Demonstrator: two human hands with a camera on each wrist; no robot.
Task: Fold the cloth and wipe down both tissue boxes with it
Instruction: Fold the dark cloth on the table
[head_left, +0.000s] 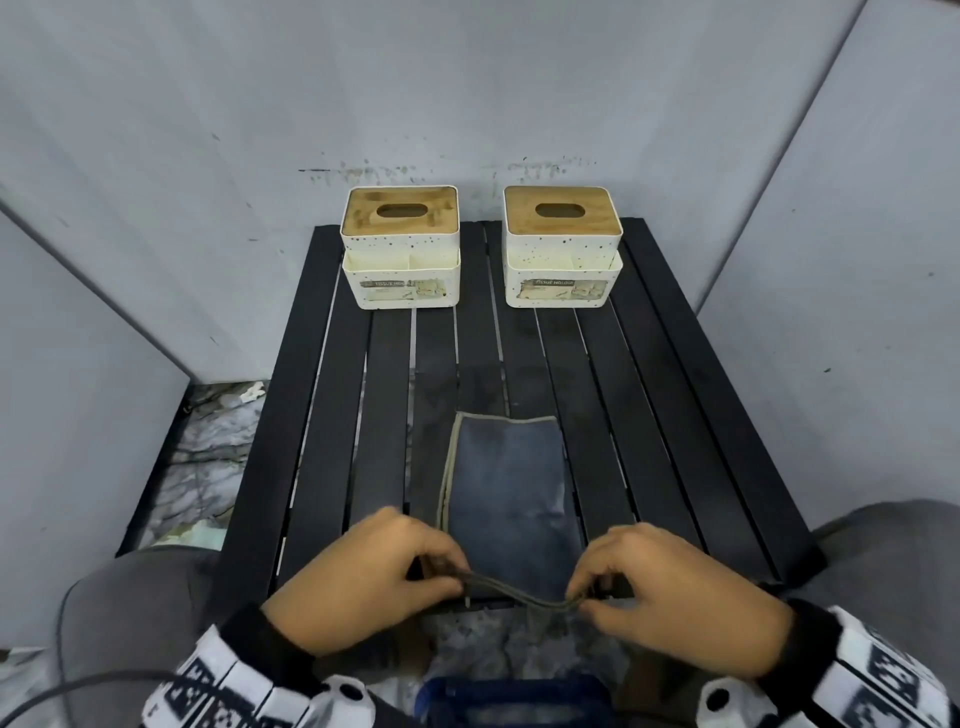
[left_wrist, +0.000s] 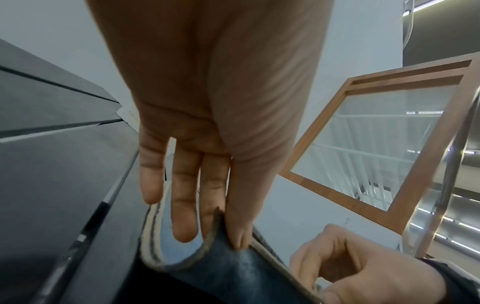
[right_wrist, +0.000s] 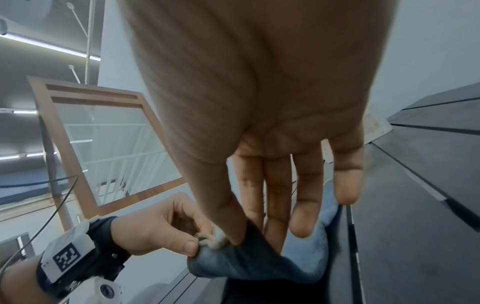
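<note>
A dark blue cloth (head_left: 506, 483) with a pale hem lies as a long strip on the black slatted table (head_left: 660, 415), its near end lifted off the front edge. My left hand (head_left: 363, 577) pinches the near left corner between thumb and fingers; the cloth (left_wrist: 221, 265) folds up under that thumb. My right hand (head_left: 670, 582) pinches the near right corner of the cloth (right_wrist: 259, 261). Two white speckled tissue boxes with wooden lids stand at the table's far edge, the left box (head_left: 400, 249) and the right box (head_left: 562, 247), well beyond both hands.
Grey walls close in behind and on both sides of the table. A marbled floor (head_left: 208, 457) shows at the left of the table. My knees in grey trousers flank the near edge. A cable (head_left: 78, 686) runs at lower left.
</note>
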